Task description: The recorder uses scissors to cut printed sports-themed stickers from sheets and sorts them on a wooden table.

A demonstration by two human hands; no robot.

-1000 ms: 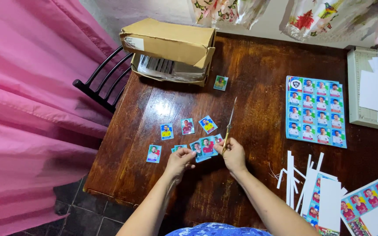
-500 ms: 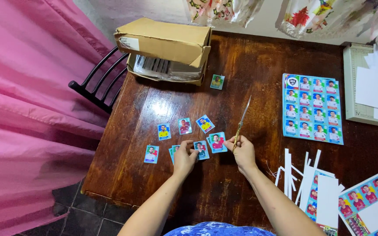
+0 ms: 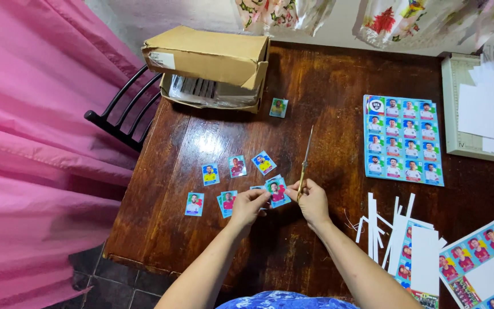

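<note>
My right hand [image 3: 313,200] grips a pair of scissors [image 3: 305,160] whose closed blades point away from me. It also pinches the right edge of a small sticker card [image 3: 277,190]. My left hand [image 3: 249,205] pinches another small card just left of that one. Several cut sticker cards lie on the dark wooden table [image 3: 327,103] around my hands, among them a yellow-shirt one [image 3: 264,162], a red one [image 3: 237,166] and a blue one [image 3: 194,203].
An open cardboard box [image 3: 210,66] stands at the table's far left with a single card [image 3: 278,107] beside it. A full blue sticker sheet [image 3: 403,139] lies at right, white paper strips [image 3: 381,226] and cut sheets [image 3: 478,266] at near right. A black chair [image 3: 122,117] and pink curtain [image 3: 35,143] stand left.
Both hands have drifted slightly right and come closer together over the cards. The scissors tilted a little, still in my right hand.
</note>
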